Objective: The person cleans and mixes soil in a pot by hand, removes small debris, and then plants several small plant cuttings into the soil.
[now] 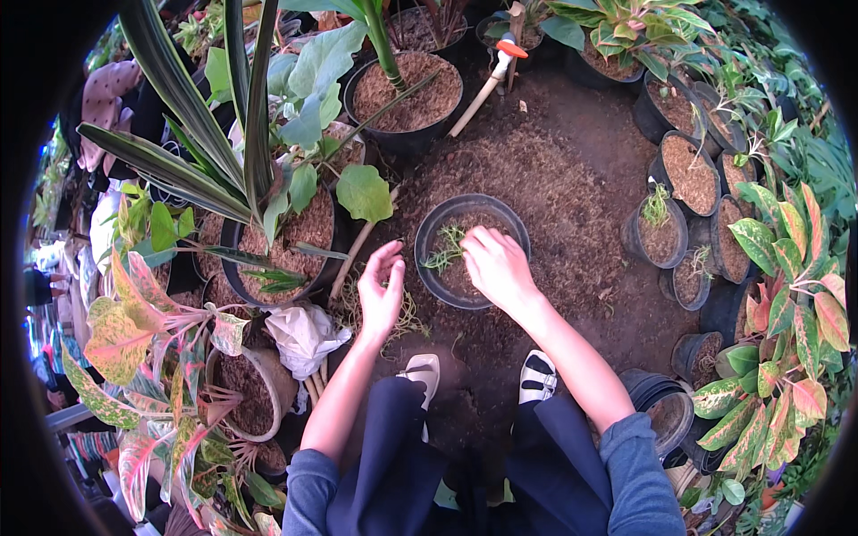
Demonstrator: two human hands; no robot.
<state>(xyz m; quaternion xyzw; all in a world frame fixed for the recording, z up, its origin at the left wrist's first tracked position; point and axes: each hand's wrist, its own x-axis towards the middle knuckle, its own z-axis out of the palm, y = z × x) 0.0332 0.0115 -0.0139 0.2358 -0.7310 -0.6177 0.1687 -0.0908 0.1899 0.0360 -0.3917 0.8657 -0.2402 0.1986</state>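
In front of me on the ground stands a round black plastic pot (429, 285) with brown soil in it. A small green plant with thin leaves (446, 249) grows or lies at the left side of that soil. Over the pot's right half is my right hand (496, 268), back upward, fingertips pointing down beside the plant. The hand hides what its fingers touch. My left hand (382, 288) hovers just left of the pot, palm turned inward and fingers loosely bent, with nothing in it. Below it on the ground is a tangle of pale stems (402, 321).
A trowel-like tool with a wooden handle (476, 107) leans beyond the pot. Large potted plants (405, 94) crowd the left and back. Several small black pots (687, 171) line the right, beside stacked pots (670, 409). A white plastic bag (305, 335) lies left of my feet.
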